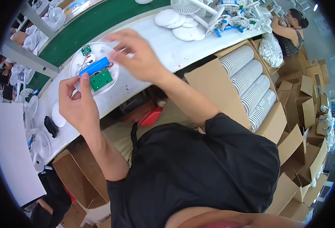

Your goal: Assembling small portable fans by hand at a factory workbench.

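Observation:
A round white plastic fan base [113,78] lies with its inside up on the white bench. In it are a blue cylindrical battery [95,67], a larger green circuit board [101,79], a small green board [86,49] and thin wires. My left hand [79,100] is closed at the battery's near end, thumb on top, other fingers curled at the base's edge. Whether the battery is lifted off the base, I cannot tell. Over the base's right side, my right hand [139,57] is slightly blurred, its fingers apart near the battery's far end, with nothing visible in them.
White discs [182,28] and a heap of fan parts [232,22] occupy the bench's far right. Beyond it runs a green belt [99,21]. An open carton of stacked white discs [247,81] stands at my right. A black object [51,126] lies at left. Another person [291,32] sits far right.

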### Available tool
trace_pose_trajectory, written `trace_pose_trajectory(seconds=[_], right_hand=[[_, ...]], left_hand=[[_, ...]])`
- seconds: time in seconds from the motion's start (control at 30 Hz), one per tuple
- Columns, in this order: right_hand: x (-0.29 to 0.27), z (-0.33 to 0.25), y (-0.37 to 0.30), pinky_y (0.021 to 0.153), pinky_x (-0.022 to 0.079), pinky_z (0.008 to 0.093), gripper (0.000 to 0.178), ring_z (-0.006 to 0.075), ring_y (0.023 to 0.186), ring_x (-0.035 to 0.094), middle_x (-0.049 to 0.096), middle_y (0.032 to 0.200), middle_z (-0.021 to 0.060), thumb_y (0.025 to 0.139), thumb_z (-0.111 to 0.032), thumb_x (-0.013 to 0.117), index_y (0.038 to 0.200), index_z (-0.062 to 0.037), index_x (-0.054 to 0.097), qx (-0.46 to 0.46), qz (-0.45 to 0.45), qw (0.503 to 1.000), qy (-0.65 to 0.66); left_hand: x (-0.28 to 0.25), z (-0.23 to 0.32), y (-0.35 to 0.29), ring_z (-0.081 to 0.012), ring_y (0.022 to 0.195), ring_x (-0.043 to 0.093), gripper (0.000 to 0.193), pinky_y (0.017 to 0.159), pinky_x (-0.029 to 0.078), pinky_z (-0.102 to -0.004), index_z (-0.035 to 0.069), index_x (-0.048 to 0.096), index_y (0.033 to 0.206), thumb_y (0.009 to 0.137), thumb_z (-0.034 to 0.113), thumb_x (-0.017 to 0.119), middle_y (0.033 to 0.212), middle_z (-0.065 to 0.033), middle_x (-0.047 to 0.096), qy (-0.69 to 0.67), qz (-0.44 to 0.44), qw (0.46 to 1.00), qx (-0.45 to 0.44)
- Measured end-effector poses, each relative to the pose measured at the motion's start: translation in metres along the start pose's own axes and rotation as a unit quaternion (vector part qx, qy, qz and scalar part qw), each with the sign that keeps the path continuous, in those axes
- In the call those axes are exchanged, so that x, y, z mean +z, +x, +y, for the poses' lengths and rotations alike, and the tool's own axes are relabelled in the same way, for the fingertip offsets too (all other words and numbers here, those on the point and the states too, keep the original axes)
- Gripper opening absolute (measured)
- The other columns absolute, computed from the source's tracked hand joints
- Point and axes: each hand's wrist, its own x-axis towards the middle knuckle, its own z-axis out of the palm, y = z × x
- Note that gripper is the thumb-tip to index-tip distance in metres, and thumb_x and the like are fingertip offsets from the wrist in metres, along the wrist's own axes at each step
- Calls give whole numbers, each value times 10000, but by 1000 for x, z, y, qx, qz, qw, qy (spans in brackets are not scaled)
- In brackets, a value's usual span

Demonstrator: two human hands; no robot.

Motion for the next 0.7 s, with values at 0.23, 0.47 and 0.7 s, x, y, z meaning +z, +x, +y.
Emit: trace_pose_trajectory(seconds=[0.23,0.47,0.7], right_hand=[[-133,124,37,809,487,329,337,241,867,629,650,1058,82,837,-180,679,1156,-74,662,-107,92,780,-610],[-172,159,40,872,464,350,340,263,1029,587,632,1128,80,833,-293,700,1105,-89,691,-131,-80,707,-690],[-108,67,-42,893,457,352,350,278,1105,566,611,1209,75,851,-318,692,1119,-94,691,-30,-214,840,-497]], left_hand=[[-2,-14,-12,-136,759,574,92,618,491,-215,-20,625,940,886,54,610,874,-100,652,-43,-12,999,-5],[-1,-14,-22,-125,760,570,93,621,484,-210,-17,636,956,887,25,591,893,-95,656,-78,-25,996,-30],[3,-3,-30,-106,737,578,191,607,473,-186,-7,647,1067,883,-14,594,913,-107,671,-108,-15,994,-19]])
